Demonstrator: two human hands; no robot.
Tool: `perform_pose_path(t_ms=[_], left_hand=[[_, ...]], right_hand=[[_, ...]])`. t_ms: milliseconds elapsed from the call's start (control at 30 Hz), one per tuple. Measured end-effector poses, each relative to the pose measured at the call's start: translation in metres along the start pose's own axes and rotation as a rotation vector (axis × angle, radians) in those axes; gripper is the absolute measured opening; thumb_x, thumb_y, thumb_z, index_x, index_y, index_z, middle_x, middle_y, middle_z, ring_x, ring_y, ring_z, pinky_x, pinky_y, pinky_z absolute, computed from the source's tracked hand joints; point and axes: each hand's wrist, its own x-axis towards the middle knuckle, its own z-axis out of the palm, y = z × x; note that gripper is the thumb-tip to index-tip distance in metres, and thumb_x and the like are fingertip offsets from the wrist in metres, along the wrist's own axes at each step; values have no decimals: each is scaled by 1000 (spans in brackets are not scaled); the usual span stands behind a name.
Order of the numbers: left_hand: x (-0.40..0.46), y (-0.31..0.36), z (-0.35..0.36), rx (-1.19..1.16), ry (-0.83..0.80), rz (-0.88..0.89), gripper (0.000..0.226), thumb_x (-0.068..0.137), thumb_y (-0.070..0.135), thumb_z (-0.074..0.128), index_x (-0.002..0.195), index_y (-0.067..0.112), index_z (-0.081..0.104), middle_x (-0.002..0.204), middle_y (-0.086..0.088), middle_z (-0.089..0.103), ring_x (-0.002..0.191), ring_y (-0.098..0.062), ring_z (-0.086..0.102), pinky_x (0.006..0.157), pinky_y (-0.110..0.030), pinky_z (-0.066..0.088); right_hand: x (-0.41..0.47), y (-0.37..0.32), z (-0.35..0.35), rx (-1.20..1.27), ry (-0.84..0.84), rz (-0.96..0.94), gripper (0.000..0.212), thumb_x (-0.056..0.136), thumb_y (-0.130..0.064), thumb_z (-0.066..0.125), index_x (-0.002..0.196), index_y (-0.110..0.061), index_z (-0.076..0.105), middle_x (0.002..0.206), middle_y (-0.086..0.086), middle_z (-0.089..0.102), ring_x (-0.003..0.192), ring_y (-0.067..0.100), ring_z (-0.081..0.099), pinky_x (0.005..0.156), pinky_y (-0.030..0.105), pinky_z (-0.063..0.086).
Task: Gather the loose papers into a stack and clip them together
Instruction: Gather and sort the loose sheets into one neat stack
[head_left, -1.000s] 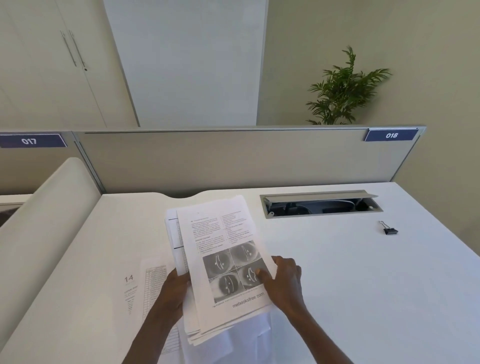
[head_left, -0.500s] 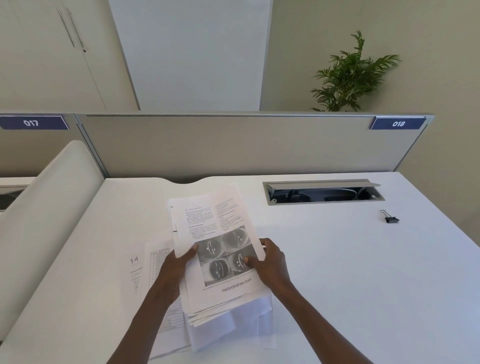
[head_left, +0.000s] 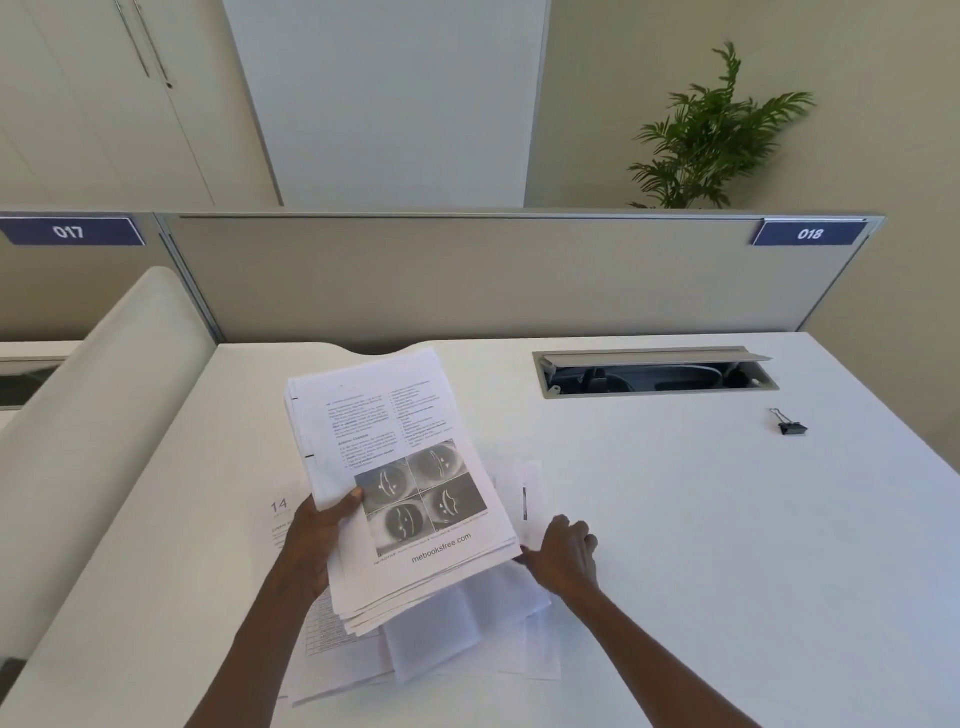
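Observation:
My left hand (head_left: 321, 535) grips a thick stack of printed papers (head_left: 395, 467) by its left edge, thumb on the top page with four grey eye pictures. The stack is lifted and tilted above the white desk (head_left: 727, 545). My right hand (head_left: 563, 553) is off the stack, at its lower right corner, fingers curled on a loose sheet (head_left: 524, 499) lying on the desk. More loose sheets (head_left: 457, 639) lie spread under the stack, one marked "14" (head_left: 279, 506) at the left. A small black binder clip (head_left: 789, 425) lies far right on the desk.
An open cable hatch (head_left: 654, 371) is set into the desk behind the papers. A beige partition (head_left: 467, 275) closes the back, a curved white divider (head_left: 93, 415) the left. A potted plant (head_left: 711, 135) stands beyond the partition.
My right hand has let go of the stack's top page and moved right and down to a loose sheet on the desk. The left hand now holds the raised stack alone.

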Motion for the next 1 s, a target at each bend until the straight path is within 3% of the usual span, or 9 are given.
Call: perform_pose_path(t_ms=[133, 233, 333, 633, 800, 867, 1000], left_hand=[[3, -1, -4, -13, 18, -9, 26, 89, 6, 66, 115, 8, 69, 103, -10, 76, 90, -28, 71, 81, -39, 55], [3, -1, -4, -10, 18, 1, 21, 90, 5, 64, 109, 12, 71, 95, -5, 77, 82, -21, 73, 72, -33, 58], [2, -3, -3, -16, 11, -5, 19, 91, 3, 62, 102, 15, 70, 85, 1, 78, 71, -11, 74, 61, -25, 58], [-2, -6, 4, -22, -9, 9, 21, 92, -1, 59, 101, 15, 69, 81, 5, 78, 69, -8, 74, 55, -21, 57], [-1, -5, 5, -9, -6, 31, 23, 92, -2, 58, 100, 16, 68, 84, 6, 78, 69, -7, 74, 55, -19, 57], [-1, -5, 6, -8, -7, 38, 24, 92, -3, 58, 100, 17, 68, 82, 7, 78, 69, -6, 73, 55, -19, 57], [-1, -7, 9, 0, -4, 32, 22, 91, -1, 60, 101, 17, 68, 84, 6, 78, 71, -8, 74, 62, -26, 56]], right_hand=[[-4, 5, 14, -209, 84, -11, 90, 60, -67, 77, 120, -10, 41, 122, 7, 40, 119, 28, 39, 90, 40, 45], [0, 8, 16, -250, 140, -9, 88, 61, -64, 79, 120, -10, 42, 122, 6, 39, 117, 27, 40, 88, 39, 46], [10, 11, 10, -215, 166, 4, 75, 67, -54, 81, 118, -11, 45, 122, 6, 41, 119, 27, 41, 90, 39, 47], [39, 40, -20, -193, 267, -3, 39, 81, -26, 75, 108, -9, 53, 117, 9, 52, 113, 29, 49, 85, 41, 51], [47, 47, -31, -165, 243, 0, 27, 84, -15, 66, 106, -5, 53, 117, 13, 53, 114, 31, 49, 88, 38, 50], [49, 43, -32, -142, 200, 15, 34, 85, -21, 64, 111, -2, 53, 121, 16, 51, 118, 34, 47, 94, 37, 47], [45, 34, -28, -125, 155, 70, 75, 73, -52, 77, 121, -2, 48, 123, 15, 47, 121, 33, 44, 93, 40, 47]])
